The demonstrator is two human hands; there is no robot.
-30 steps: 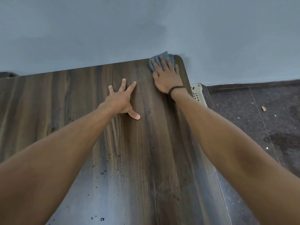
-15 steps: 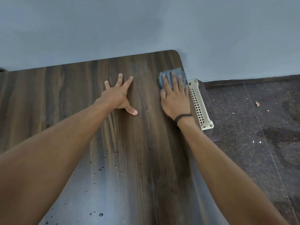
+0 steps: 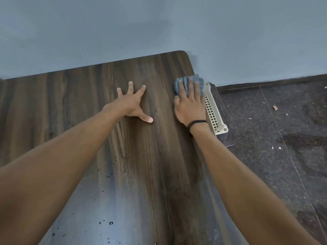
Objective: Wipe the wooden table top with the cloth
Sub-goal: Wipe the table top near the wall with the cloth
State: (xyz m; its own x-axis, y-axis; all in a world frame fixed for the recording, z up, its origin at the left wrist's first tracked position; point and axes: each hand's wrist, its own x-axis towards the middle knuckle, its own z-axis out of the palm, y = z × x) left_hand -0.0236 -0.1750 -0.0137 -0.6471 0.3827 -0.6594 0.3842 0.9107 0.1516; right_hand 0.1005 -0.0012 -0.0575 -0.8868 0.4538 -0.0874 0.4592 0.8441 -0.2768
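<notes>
Cloth: your blue cloth (image 3: 199, 81) lies flat on the tabletop (image 3: 141, 156) at its right edge, near the far corner, under your right hand (image 3: 191, 106).
Right fingers (image 3: 190, 87): straight and close together. They press the cloth down and do not clench it, which probably spreads the pressure.
Left hand (image 3: 131, 105): flat on bare wood with fingers (image 3: 130, 86) splayed and released, holding nothing. It likely braces your reach.
Left to wipe: water drops (image 3: 110, 223) dot the near part.
Watch: a cream slotted plastic piece (image 3: 213, 114) sits just below the edge beside the cloth.
</notes>
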